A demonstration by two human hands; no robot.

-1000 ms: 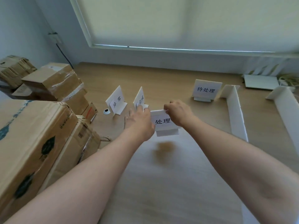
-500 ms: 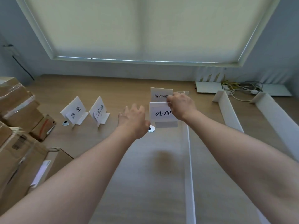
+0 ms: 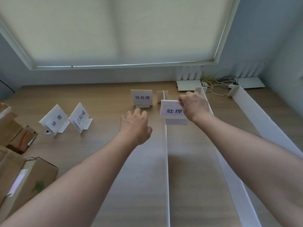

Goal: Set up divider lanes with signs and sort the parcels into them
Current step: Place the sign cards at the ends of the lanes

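Observation:
My right hand [image 3: 192, 105] pinches the top right corner of a white sign [image 3: 171, 111] printed with black characters, held above the far end of a white divider strip [image 3: 166, 169]. My left hand [image 3: 135, 126] hovers over the wooden table with fingers relaxed and nothing in it. Another sign [image 3: 141, 97] stands behind it. Two more signs [image 3: 55, 120] [image 3: 80, 117] stand tilted at the left. Two further dividers [image 3: 229, 169] [image 3: 262, 115] run along the right. Brown cardboard parcels [image 3: 24, 176] are stacked at the left edge.
A small white upright piece [image 3: 162, 95] stands at the far end of the nearest divider. Cables [image 3: 218, 83] and white flat plates [image 3: 189, 85] lie against the back wall at the right. A small white disc [image 3: 47, 132] sits by the left signs.
The view swung right. My left hand let go of the sign and dropped away; my right hand alone carried it right, over the divider's far end.

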